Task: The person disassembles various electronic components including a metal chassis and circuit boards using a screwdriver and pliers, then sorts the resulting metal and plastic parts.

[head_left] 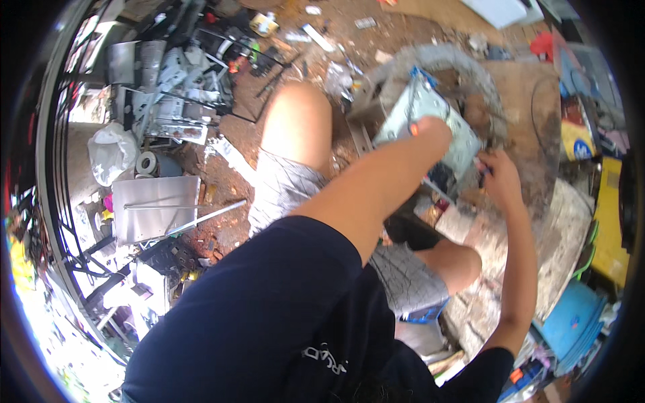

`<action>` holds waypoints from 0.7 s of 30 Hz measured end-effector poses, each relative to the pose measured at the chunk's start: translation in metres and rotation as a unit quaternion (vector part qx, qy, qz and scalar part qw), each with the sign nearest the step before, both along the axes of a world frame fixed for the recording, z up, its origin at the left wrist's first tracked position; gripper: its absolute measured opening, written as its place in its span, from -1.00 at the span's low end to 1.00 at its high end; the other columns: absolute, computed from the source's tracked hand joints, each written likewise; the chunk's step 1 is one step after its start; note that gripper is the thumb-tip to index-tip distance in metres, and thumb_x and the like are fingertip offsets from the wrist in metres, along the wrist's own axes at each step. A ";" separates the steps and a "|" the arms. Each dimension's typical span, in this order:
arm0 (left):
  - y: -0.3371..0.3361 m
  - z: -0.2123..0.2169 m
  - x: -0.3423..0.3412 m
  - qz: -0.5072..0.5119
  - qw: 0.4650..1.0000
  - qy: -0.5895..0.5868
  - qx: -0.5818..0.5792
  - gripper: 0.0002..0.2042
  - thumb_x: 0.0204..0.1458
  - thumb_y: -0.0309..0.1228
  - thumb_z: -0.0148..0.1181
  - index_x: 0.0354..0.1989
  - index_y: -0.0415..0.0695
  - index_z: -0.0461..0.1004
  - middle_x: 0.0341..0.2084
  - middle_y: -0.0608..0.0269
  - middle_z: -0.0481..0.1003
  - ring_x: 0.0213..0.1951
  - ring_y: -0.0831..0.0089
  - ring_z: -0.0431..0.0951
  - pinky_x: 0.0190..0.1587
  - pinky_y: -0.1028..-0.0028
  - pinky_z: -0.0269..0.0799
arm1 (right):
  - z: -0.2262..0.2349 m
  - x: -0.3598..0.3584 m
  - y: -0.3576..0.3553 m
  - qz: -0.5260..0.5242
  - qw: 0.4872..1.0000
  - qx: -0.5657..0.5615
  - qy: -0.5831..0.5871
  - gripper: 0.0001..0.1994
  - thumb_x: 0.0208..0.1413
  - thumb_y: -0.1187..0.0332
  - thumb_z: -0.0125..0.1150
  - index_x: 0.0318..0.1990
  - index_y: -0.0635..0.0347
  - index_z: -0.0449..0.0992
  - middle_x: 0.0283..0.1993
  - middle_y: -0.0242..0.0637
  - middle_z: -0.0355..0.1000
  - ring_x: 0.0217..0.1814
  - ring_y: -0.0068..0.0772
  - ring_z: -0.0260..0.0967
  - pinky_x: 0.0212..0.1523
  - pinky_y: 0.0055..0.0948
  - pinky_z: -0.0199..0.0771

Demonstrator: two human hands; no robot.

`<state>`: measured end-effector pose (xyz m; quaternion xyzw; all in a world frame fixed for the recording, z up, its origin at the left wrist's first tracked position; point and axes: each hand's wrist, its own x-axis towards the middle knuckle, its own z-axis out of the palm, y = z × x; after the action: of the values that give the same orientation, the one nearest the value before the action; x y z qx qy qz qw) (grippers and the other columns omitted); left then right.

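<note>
A pale green-white metal panel (396,125), boxy and tilted, leans across a round grey rim (463,57) in front of me. My left hand (435,132) lies over the panel's middle, rounded and closed, with its fingers mostly hidden. A small orange piece (414,128) shows at its edge, beside a thin dark line; what it belongs to is unclear. At the panel's right corner, my right hand (496,171) has bent fingers pinched round something small and dark that I cannot make out. Dark parts (441,177) sit under the panel's lower edge.
Scrap metal (171,94) is heaped at the far left, with a silver plate (156,213) nearer. A worn wooden board (531,101) lies right of the rim. Blue basins (571,326) and a yellow case (611,225) stand at the right. Litter covers the dirt floor.
</note>
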<state>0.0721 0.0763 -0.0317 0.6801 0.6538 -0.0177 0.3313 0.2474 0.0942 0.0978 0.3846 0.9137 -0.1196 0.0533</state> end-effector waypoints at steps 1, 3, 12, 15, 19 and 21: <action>0.000 0.006 -0.001 -0.003 1.000 -0.003 -0.004 -0.88 0.04 -0.36 0.26 -0.40 -0.07 0.70 -0.55 0.44 0.65 -0.44 0.49 0.66 -0.45 0.37 0.52 | 0.003 0.009 -0.001 -0.017 0.995 -0.028 0.094 -0.78 0.00 0.54 0.12 -0.18 0.20 0.60 -0.16 -0.16 0.43 -0.12 -0.01 0.44 -0.05 -0.26 0.44; 0.003 0.012 0.005 -0.007 1.000 -0.017 -0.019 -0.89 0.00 -0.36 0.30 -0.40 -0.08 0.70 -0.49 0.41 0.66 -0.38 0.47 0.67 -0.41 0.37 0.53 | 0.008 0.033 -0.014 -0.071 0.980 0.019 0.186 -0.71 0.05 0.53 0.09 -0.05 0.26 0.56 -0.14 -0.13 0.40 -0.03 -0.08 0.39 0.02 -0.31 0.36; -0.011 0.041 -0.020 0.047 0.989 -0.126 0.061 -0.52 -0.22 -0.08 0.50 -0.20 -0.17 0.61 -0.24 0.13 0.61 -0.18 0.24 0.63 -0.20 0.32 0.54 | 0.025 0.100 -0.081 -0.447 0.786 -0.092 0.416 -0.65 0.37 0.17 -0.01 0.15 0.19 0.38 -0.23 -0.44 0.39 -0.34 -0.60 0.21 -0.29 -0.55 0.26; -0.025 0.084 -0.036 0.096 0.947 -0.252 0.177 -0.47 -0.22 -0.04 0.49 -0.18 -0.21 0.57 -0.26 0.10 0.60 -0.21 0.21 0.62 -0.16 0.32 0.52 | 0.020 0.105 -0.100 -0.466 0.704 -0.107 0.525 -0.62 0.36 0.16 0.00 0.18 0.20 0.36 -0.35 -0.46 0.35 -0.34 -0.57 0.26 -0.22 -0.49 0.34; -0.045 0.115 -0.100 0.202 0.837 -0.477 0.176 -0.46 -0.17 -0.02 0.46 -0.16 -0.22 0.54 -0.28 0.09 0.57 -0.25 0.27 0.58 -0.12 0.35 0.50 | 0.050 0.052 -0.132 -0.413 0.675 -0.286 0.541 -0.59 0.32 0.25 0.05 0.23 0.25 0.31 -0.41 -0.44 0.26 -0.32 -0.49 0.33 -0.13 -0.36 0.46; -0.053 0.098 -0.128 0.295 0.772 -0.537 0.168 -0.45 -0.09 -0.02 0.42 -0.11 -0.25 0.50 -0.34 0.12 0.55 -0.28 0.37 0.55 -0.17 0.39 0.47 | 0.046 0.027 -0.143 -0.370 0.730 -0.346 0.459 -0.56 0.27 0.28 0.09 0.24 0.26 0.31 -0.38 -0.41 0.29 -0.30 -0.46 0.34 -0.11 -0.33 0.47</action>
<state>-0.0560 0.0232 0.0665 0.3979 0.5304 0.5589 0.4980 0.2747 -0.0485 0.1442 0.5454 0.5078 -0.5996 -0.2920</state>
